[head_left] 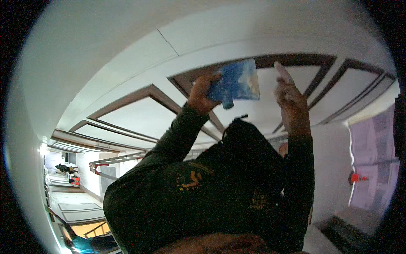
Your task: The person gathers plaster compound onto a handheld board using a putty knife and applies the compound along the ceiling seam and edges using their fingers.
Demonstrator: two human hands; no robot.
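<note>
While the left hand [202, 96] grips the blue smeared board [237, 80] by its edge before brown-trimmed panelling [313, 60], it appears light, stiff, probably slick; clean edges suit gripping. Right hand [292, 99]: grasp cannot be determined.

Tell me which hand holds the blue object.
The left hand: it grips the blue object by one side, while the right hand is raised apart, not touching it.
</note>
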